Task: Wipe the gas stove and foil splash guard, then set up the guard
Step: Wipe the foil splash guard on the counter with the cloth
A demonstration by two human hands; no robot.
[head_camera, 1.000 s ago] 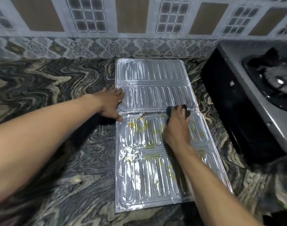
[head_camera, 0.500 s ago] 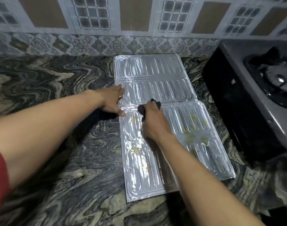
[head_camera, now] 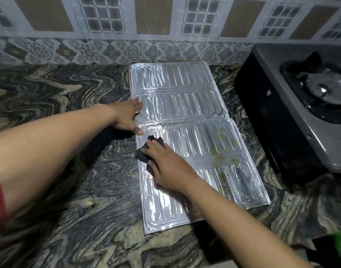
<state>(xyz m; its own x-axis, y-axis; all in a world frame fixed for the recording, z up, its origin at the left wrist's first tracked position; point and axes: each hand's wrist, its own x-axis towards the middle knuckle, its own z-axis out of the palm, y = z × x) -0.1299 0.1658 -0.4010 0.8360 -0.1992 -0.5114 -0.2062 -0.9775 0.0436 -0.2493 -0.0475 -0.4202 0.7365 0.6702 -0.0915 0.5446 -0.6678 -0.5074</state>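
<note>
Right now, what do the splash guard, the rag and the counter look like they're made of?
Splash guard: likely thin aluminium foil sheet, shiny, with pressed ribs and creases. Rag: dark soft cloth, bunched under the right hand. Counter: polished stone, perhaps granite, judging by swirling veins.

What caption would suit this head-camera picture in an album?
Left hand steadies the foil splash guard on the counter while the right hand holds a dark cloth on it.
</note>
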